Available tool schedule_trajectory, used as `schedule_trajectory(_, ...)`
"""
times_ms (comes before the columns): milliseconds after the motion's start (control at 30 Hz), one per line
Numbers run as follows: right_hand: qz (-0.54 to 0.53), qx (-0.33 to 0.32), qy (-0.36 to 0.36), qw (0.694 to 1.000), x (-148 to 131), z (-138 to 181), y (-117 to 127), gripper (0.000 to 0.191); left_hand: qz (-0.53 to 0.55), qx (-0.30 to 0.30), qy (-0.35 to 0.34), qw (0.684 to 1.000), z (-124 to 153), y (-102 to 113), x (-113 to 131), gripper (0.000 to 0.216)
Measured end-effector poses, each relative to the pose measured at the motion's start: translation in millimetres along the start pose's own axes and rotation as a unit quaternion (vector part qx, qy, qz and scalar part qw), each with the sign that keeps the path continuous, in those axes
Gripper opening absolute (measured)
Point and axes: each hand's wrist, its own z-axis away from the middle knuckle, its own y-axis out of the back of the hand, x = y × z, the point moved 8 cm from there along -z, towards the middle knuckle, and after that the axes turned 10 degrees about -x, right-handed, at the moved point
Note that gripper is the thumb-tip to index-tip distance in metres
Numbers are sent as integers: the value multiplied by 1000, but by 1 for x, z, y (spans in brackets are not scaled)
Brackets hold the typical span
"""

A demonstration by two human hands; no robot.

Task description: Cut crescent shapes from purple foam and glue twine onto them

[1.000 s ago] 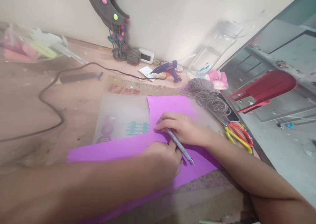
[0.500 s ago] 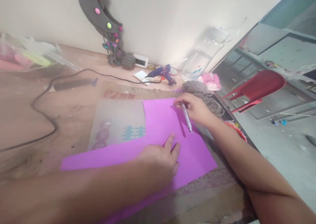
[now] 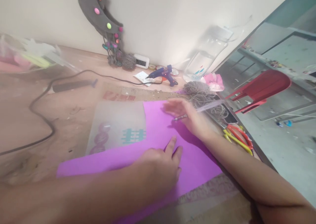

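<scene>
R hand (image 3: 194,117) w/ pen (image 3: 179,118), btl (image 3: 201,61) lettering partly "CLA".

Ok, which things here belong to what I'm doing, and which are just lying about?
In use:
purple paper sheet under your left hand
slim grey pen in your right hand

Seemingly lying about:
blue glue gun
tangled grey yarn
tall clear bottle

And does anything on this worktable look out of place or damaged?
Gray yarn looks partly unwound into messy loops near the right edge of the worktable, whose left side also shows dark stains.
</scene>
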Motion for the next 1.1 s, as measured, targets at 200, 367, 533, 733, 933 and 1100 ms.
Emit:
schedule_trajectory(200, 153, 33, 76, 985, -7, 14, 0, 44, 0, -12, 4, 1000, -2, -3, 0, 47)
schedule_trajectory(367, 114, -50, 16, 992, 2, 19, -31, 26, 10, -62, -15, 998, -5, -12, 3, 51)
schedule_trajectory(533, 110, -43, 79, 990, 0, 10, -32, 26, 24, -106, -52, 993, -5, -12, 6, 44)
schedule_trajectory(733, 191, 20, 44, 980, -1, 12, -22, 19, 11, -96, -53, 994, -5, -16, 8, 51)
schedule_trajectory(933, 250, 31, -4, 968, 8, 8, -30, 27, -6, -10, -24, 1000, 0, -9, 3, 60)
schedule_trajectory(1100, 295, 72, 1, 953, 8, 7, -29, 31, -17, 19, -31, 999, 3, -3, 3, 52)
